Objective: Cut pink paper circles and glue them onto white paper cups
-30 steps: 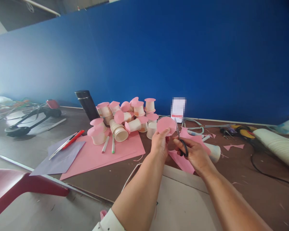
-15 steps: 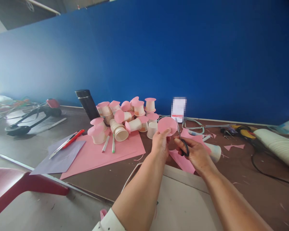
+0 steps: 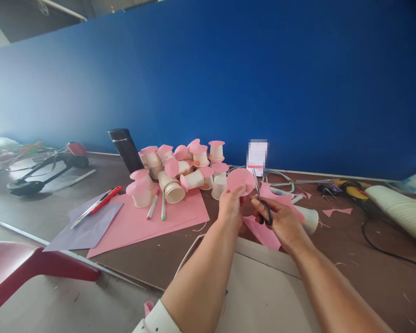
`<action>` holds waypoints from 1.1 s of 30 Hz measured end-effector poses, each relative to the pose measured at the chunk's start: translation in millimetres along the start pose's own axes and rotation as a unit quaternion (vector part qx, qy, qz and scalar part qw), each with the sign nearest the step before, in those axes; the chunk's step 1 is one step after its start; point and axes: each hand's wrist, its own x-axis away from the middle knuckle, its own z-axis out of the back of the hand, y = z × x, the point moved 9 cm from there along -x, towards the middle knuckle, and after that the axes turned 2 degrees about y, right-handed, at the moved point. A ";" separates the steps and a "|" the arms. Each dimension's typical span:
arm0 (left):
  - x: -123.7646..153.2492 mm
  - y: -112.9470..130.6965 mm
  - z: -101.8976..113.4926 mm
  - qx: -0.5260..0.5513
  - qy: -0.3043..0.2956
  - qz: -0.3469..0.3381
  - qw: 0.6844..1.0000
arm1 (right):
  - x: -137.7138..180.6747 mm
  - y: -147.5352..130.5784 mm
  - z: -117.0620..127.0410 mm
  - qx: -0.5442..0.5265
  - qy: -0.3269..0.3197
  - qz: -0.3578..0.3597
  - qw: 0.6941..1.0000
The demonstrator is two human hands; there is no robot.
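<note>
My left hand (image 3: pixel 231 203) pinches a round piece of pink paper (image 3: pixel 241 179) between thumb and fingers. Black-handled scissors (image 3: pixel 266 212) are in my right hand (image 3: pixel 280 219), its fingers around the loops. Their blades point up and stand at the right edge of the pink circle. Below my hands lies a pink paper offcut (image 3: pixel 263 233), and a paper cup on its side (image 3: pixel 309 218) is partly behind my right hand. To the left, several paper cups (image 3: pixel 175 192) are grouped, many with pink paper circles (image 3: pixel 172 167) on their ends.
Pink sheets (image 3: pixel 152 231), a purple sheet (image 3: pixel 86 226), a red utility knife (image 3: pixel 106 200) and two markers (image 3: pixel 163 207) lie left. A black bottle (image 3: pixel 126 150) stands behind. At right are stacked cups (image 3: pixel 398 210) and a black cable (image 3: pixel 377 245). A blue partition (image 3: pixel 229 83) rises behind.
Almost nothing differs. My hands, the pink circle and the scissors hold nearly the same place, with only a tiny shift of the view.
</note>
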 end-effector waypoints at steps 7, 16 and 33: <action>1.3 0.0 0.6 0.008 0.000 0.002 1.000 | -0.4 0.7 0.9 0.009 0.004 0.001 1.000; -0.3 -1.5 1.1 0.007 0.001 0.003 1.000 | -2.3 2.8 1.0 0.005 -0.003 0.009 1.000; 0.2 -1.1 0.2 0.008 -0.007 0.002 1.000 | -0.1 -1.5 0.1 0.010 -0.001 0.002 1.000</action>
